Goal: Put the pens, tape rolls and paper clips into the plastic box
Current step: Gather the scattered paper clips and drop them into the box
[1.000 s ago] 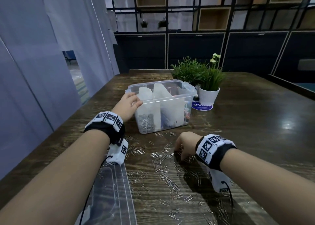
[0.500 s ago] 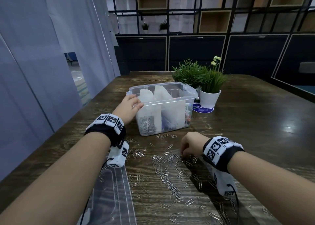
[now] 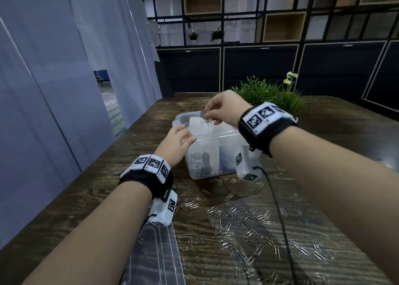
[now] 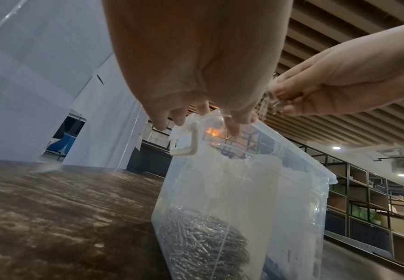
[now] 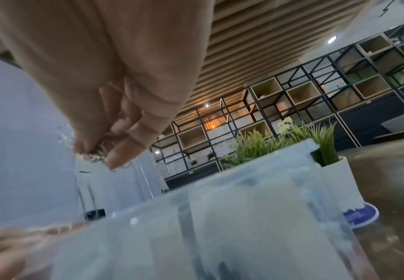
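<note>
Right hand (image 3: 224, 109) pinching paper clips (image 3: 208, 119) over plastic box (image 3: 216, 155); light, slippery, best bunched. Left hand (image 3: 178, 143) gripping rim.

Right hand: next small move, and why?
Probably open the fingers and drop. The right hand pinches a bunch of paper clips above the plastic box, over the section already holding clips, while the left hand holds the rim.

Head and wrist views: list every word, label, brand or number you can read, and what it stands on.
None can be read.
Blue round mat under the white plant pot: white lettering, too blurred to read.
Wrist bands: black-and-white square codes only, no words.
Cabinet fronts: small tags, too small to read.
</note>
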Motion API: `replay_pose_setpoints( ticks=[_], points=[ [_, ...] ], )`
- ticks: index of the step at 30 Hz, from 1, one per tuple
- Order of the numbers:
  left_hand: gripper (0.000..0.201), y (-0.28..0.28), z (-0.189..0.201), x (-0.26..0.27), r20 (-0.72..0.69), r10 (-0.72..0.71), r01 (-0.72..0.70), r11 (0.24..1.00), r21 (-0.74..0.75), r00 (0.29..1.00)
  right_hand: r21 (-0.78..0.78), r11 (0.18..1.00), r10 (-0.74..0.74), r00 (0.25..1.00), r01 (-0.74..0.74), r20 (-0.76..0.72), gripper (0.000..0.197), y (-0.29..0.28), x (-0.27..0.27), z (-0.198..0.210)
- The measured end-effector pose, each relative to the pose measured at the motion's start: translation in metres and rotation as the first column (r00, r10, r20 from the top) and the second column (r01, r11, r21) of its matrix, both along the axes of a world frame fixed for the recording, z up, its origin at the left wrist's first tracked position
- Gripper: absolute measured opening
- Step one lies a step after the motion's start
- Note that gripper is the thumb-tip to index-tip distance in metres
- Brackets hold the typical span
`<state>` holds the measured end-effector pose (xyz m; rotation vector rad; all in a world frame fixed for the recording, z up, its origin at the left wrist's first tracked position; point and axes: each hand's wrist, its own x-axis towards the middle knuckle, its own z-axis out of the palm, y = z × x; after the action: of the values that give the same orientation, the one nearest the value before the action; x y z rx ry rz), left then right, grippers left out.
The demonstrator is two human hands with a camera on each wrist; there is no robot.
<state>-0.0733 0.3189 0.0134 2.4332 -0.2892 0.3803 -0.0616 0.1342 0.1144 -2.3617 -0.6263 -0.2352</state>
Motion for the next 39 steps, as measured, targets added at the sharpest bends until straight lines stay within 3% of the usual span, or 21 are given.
replay_pose_setpoints(
  ticks=[5, 14, 18, 21, 23, 26, 29, 32, 35, 39],
  points=[
    [0.026, 0.001, -0.001, 0.002, 0.002, 0.006, -0.006, 1.000, 0.007, 1.000, -0.026, 0.997, -0.070, 0.993, 0.068, -0.095, 0.013, 0.025, 0.026, -0.029],
    [0.026, 0.000, -0.001, -0.001, 0.011, 0.001, -0.002, 1.000, 0.016, 1.000, 0.262, 0.965, 0.054, 0.990, -0.019, -0.127, 0.012, -0.008, -0.005, -0.033],
    [0.046, -0.003, 0.008, -0.012, -0.042, -0.005, 0.003, 0.998, -0.056, 0.999, 0.305, 0.952, 0.070, 0.984, -0.017, -0.165, 0.007, -0.032, -0.021, -0.039],
    [0.055, 0.002, 0.010, -0.023, -0.024, 0.134, -0.136, 0.977, -0.163, 0.991, 0.318, 0.948, 0.075, 0.976, -0.007, -0.203, 0.009, -0.049, -0.031, -0.050],
    [0.060, 0.014, 0.002, -0.024, -0.149, 0.280, -0.293, 0.953, -0.073, 0.948, 0.302, 0.953, 0.067, 0.965, 0.013, -0.253, 0.007, -0.057, -0.034, -0.062],
    [0.066, 0.030, -0.016, -0.028, -0.421, 0.366, -0.289, 0.928, 0.237, 0.830, 0.108, 0.993, -0.006, 0.945, 0.044, -0.328, 0.010, -0.063, -0.031, -0.085],
    [0.069, 0.029, -0.028, -0.032, -0.513, 0.360, -0.164, 0.907, 0.388, 0.779, -0.249, 0.967, -0.039, 0.938, -0.051, -0.344, 0.026, -0.062, -0.031, -0.107],
    [0.074, 0.024, -0.037, -0.029, -0.563, 0.374, -0.088, 0.879, 0.469, 0.737, -0.343, 0.926, 0.002, 0.912, -0.156, -0.410, 0.045, -0.053, -0.025, -0.124],
    [0.093, 0.020, -0.048, -0.019, -0.642, 0.356, -0.002, 0.875, 0.483, 0.679, -0.422, 0.876, 0.018, 0.890, -0.234, -0.456, 0.061, -0.039, -0.013, -0.134],
    [0.073, 0.002, -0.045, -0.019, -0.676, 0.346, 0.163, 0.805, 0.570, 0.651, -0.526, 0.790, -0.002, 0.856, -0.316, -0.517, 0.073, -0.030, -0.003, -0.148]
  ],
)
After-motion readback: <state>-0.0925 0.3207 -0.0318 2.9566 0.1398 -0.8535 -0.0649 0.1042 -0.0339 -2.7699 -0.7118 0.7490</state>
